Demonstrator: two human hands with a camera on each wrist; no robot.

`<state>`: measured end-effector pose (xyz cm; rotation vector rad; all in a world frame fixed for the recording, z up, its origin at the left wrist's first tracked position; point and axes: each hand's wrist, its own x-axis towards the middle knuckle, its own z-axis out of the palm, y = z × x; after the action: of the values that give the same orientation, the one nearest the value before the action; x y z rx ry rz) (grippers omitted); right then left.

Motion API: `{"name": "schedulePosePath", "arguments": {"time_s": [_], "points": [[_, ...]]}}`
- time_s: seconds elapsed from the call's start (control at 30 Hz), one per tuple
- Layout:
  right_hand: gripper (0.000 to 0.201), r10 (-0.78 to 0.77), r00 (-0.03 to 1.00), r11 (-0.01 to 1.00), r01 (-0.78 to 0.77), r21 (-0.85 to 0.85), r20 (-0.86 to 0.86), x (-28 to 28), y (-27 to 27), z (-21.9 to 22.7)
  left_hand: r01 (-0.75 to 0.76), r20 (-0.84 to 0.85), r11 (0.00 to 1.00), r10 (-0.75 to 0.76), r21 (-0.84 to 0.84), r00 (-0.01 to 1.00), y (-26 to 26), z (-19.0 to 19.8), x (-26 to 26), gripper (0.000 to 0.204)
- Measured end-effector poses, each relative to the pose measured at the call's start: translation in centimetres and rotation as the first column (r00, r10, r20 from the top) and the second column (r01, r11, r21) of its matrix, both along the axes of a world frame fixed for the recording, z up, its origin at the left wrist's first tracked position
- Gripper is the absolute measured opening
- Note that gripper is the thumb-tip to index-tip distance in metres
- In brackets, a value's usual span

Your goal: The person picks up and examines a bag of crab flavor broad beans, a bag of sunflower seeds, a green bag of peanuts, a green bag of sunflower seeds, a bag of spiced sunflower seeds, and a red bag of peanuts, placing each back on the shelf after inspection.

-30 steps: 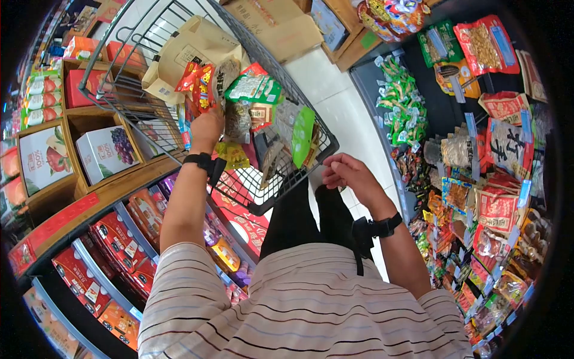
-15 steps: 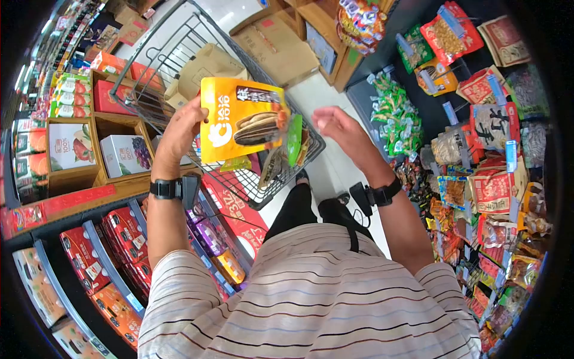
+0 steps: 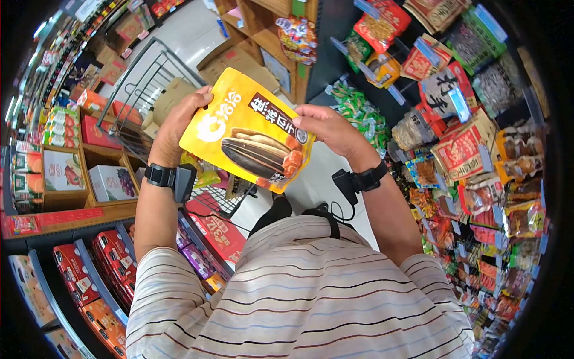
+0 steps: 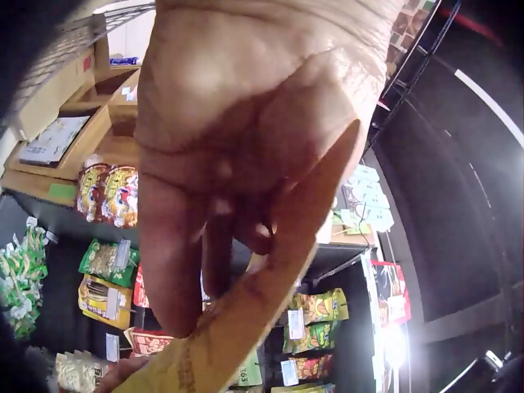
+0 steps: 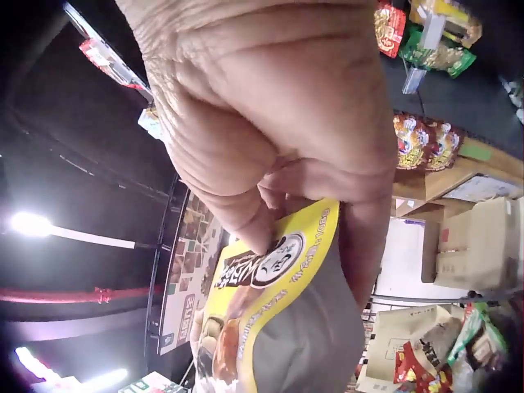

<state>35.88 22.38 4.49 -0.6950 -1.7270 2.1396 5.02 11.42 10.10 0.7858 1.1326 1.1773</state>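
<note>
A yellow bag with sunflower seeds pictured on it [image 3: 248,134] is held up between both hands, tilted, its printed front toward the head camera. The left hand [image 3: 178,128] pinches its upper left corner; in the left wrist view the bag's edge [image 4: 254,303] runs along that hand [image 4: 237,155]. On the bag's right side, the right hand [image 3: 335,131] grips the edge with the thumb on the front. The right wrist view has the right hand [image 5: 286,115] on the bag [image 5: 270,303], whose grey side shows too.
Behind the bag stands a metal shopping cart [image 3: 128,90] holding a paper bag [image 3: 170,99] and packets. Hanging snack packets [image 3: 457,143] fill the right side. Boxed drinks [image 3: 112,182] and red packs [image 3: 75,272] line shelves at left. A cardboard box [image 3: 239,66] lies beyond the cart.
The left hand has lifted the yellow bag out from the cart toward the body. The right hand has moved in and taken hold of its right edge. The view has turned toward the right shelves.
</note>
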Motion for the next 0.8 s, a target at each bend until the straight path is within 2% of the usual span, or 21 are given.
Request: {"name": "schedulePosePath", "arguments": {"time_s": [0.03, 0.07, 0.1, 0.2, 0.23, 0.27, 0.3, 0.4, 0.43, 0.53, 0.67, 0.7, 0.8], "points": [[0.025, -0.018, 1.0, 0.999, 0.018, 0.03, -0.016, 0.8, -0.1, -0.3, 0.012, -0.009, 1.0, -0.012, 0.022, 1.0, 0.6, -0.8, 0.2, 0.037], [0.025, -0.036, 0.999, 0.998, 0.038, 0.06, -0.033, 1.7, -0.1, -0.4, 0.03, -0.258, 0.975, 0.028, 0.218, 0.966, 0.7, -1.5, 0.7, 0.038], [0.024, -0.077, 0.996, 0.996, 0.079, 0.044, -0.056, 2.5, -0.3, -0.3, 0.097, -0.474, 0.911, 0.116, 0.401, 0.873, 0.6, -1.6, 1.9, 0.04], [0.022, -0.199, 0.973, 0.98, 0.199, -0.011, -0.114, 4.8, -1.0, 0.3, 0.067, -0.209, 0.925, 0.013, 0.373, 0.978, 2.0, 0.0, 4.7, 0.052], [0.022, -0.24, 0.963, 0.971, 0.236, -0.041, -0.125, 5.4, -1.2, 0.5, 0.013, 0.115, 0.962, -0.046, 0.273, 0.992, 3.0, -1.1, 4.4, 0.054], [0.021, -0.28, 0.951, 0.959, 0.272, -0.074, -0.134, 6.2, -1.3, 0.5, 0.001, 0.428, 0.989, -0.066, 0.15, 0.901, 3.7, -2.1, 4.5, 0.056], [0.022, -0.318, 0.937, 0.946, 0.304, -0.113, -0.142, 7.1, -1.2, 0.5, 0.011, 0.375, 0.99, -0.062, 0.137, 0.925, 4.2, -2.4, 5.0, 0.066], [0.022, -0.432, 0.883, 0.902, 0.426, -0.072, -0.184, 9.0, -1.5, 0.6, 0.077, 0.378, 0.982, -0.137, 0.171, 0.916, 4.4, -4.1, 8.0, 0.074], [0.021, -0.48, 0.858, 0.877, 0.468, -0.106, -0.182, 9.6, -1.9, 1.2, 0.096, 0.339, 0.978, -0.155, 0.183, 0.928, 4.2, -4.2, 9.4, 0.077], [0.02, -0.538, 0.817, 0.843, 0.514, -0.16, -0.207, 11.0, -2.3, 0.6, 0.069, 0.355, 0.98, -0.134, 0.188, 0.925, 3.7, -4.6, 13.1, 0.073], [0.019, -0.577, 0.789, 0.817, 0.553, -0.164, -0.211, 12.8, -3.1, -0.5, 0.016, 0.27, 0.975, -0.076, 0.22, 0.96, 3.6, -6.4, 17.2, 0.045], [0.019, -0.571, 0.807, 0.82, 0.549, -0.161, -0.153, 13.3, -3.4, -0.5, -0.046, 0.308, 0.977, -0.02, 0.207, 0.951, 3.3, -5.6, 19.1, 0.039], [0.019, -0.543, 0.826, 0.838, 0.525, -0.147, -0.152, 14.6, -4.1, -0.9, -0.057, 0.355, 0.99, 0.007, 0.131, 0.935, 3.0, -6.0, 21.1, 0.038]]}}
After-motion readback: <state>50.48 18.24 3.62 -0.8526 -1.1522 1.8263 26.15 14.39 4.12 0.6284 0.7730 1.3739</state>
